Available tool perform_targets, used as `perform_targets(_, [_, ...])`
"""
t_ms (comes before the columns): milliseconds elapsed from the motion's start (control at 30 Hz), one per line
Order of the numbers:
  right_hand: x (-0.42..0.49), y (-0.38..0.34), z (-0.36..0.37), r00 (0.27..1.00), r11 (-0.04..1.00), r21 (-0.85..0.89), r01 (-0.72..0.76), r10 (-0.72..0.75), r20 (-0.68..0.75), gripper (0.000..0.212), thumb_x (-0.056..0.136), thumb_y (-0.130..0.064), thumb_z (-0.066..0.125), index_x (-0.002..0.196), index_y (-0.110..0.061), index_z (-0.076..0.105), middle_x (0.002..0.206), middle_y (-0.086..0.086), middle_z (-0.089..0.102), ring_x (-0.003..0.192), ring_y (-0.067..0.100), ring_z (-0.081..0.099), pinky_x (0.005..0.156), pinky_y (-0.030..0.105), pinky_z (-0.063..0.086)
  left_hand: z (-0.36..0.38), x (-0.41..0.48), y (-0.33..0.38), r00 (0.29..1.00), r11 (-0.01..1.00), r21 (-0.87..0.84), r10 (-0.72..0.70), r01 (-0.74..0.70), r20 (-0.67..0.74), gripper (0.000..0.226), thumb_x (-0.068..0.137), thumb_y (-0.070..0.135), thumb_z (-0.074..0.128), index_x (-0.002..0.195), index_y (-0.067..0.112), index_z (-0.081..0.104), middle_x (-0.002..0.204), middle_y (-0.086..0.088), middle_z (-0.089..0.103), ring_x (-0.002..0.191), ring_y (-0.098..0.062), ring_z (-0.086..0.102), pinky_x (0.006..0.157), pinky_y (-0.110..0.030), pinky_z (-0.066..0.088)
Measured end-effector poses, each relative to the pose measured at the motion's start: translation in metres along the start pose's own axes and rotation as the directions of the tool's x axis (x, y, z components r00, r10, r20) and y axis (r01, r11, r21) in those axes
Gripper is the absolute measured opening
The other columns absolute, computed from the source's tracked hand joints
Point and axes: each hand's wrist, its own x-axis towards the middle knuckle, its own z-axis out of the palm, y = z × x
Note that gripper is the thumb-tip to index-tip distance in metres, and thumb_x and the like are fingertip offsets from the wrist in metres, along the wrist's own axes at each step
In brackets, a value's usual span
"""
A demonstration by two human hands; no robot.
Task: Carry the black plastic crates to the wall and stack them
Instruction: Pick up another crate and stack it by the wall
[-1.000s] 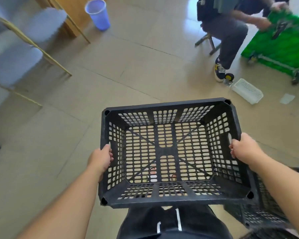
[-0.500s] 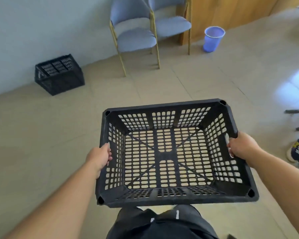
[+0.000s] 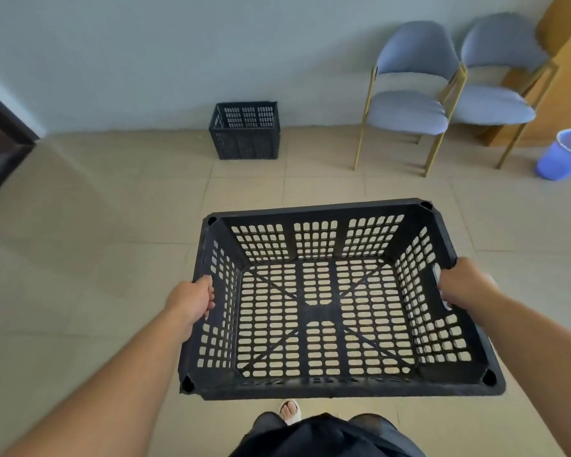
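Note:
I carry an empty black slotted crate (image 3: 314, 211) in front of me above the tiled floor. My left hand (image 3: 192, 300) grips the handle slot in its left wall, and my right hand (image 3: 460, 285) grips the handle slot in its right wall. Straight ahead a second black crate (image 3: 246, 131) stands upright on the floor against the pale wall (image 3: 178, 54). It is well apart from the crate I hold.
Two blue chairs (image 3: 409, 107) with gold legs stand against the wall to the right of the far crate. A blue bin (image 3: 562, 155) sits at the far right by a wooden panel. A dark door frame (image 3: 0, 143) is at the left. Bare tiles lie between me and the far crate.
The view has swung left to face the wall. The far crate has shifted from the upper left to straight ahead, the chairs to the right. Both hands keep their grip.

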Motion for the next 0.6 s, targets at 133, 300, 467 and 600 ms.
perform_targets(133, [0.012,-0.059,0.023,1.0,1.0,-0.005,0.009,-0.009,0.0,0.017,0.092,-0.01,0.051,0.103,0.0,0.059,0.091,0.026,0.069,0.08,0.045,0.07,0.072,0.055,0.063,-0.034,0.042,0.013,1.0,0.999,-0.029,-0.021,0.02,-0.015,0.038,0.105,0.033,0.047,0.083,0.007,0.064,0.079,-0.007,0.063,0.071,-0.019,0.06,0.065,-0.029,0.046])
perform_targets(300, [0.056,-0.121,0.039,1.0,1.0,-0.02,0.019,-0.019,0.022,0.017,0.092,-0.009,0.056,0.106,0.001,0.058,0.093,0.026,0.068,0.082,0.046,0.069,0.074,0.057,0.062,-0.049,0.093,0.045,0.998,0.998,-0.038,-0.045,0.043,-0.04,0.038,0.106,0.033,0.047,0.084,0.006,0.064,0.08,-0.008,0.063,0.072,-0.019,0.058,0.063,-0.028,0.043])
perform_targets(467, [0.115,-0.191,0.045,0.997,0.999,-0.009,0.031,-0.031,0.073,0.01,0.09,-0.006,0.054,0.098,-0.002,0.058,0.087,0.026,0.068,0.077,0.046,0.07,0.069,0.06,0.062,-0.045,0.148,0.095,0.996,0.998,-0.038,-0.061,0.058,-0.067,0.04,0.106,0.032,0.046,0.082,0.006,0.063,0.08,-0.011,0.062,0.072,-0.021,0.057,0.062,-0.028,0.04])
perform_targets(600, [0.164,-0.25,0.048,0.991,0.997,-0.013,0.072,-0.07,0.113,0.026,0.089,-0.018,0.055,0.106,0.001,0.058,0.089,0.026,0.069,0.078,0.046,0.069,0.072,0.059,0.062,-0.041,0.182,0.136,0.989,0.992,-0.081,-0.106,0.098,-0.1,0.038,0.106,0.032,0.045,0.086,0.005,0.063,0.081,-0.009,0.061,0.069,-0.019,0.056,0.065,-0.026,0.043])
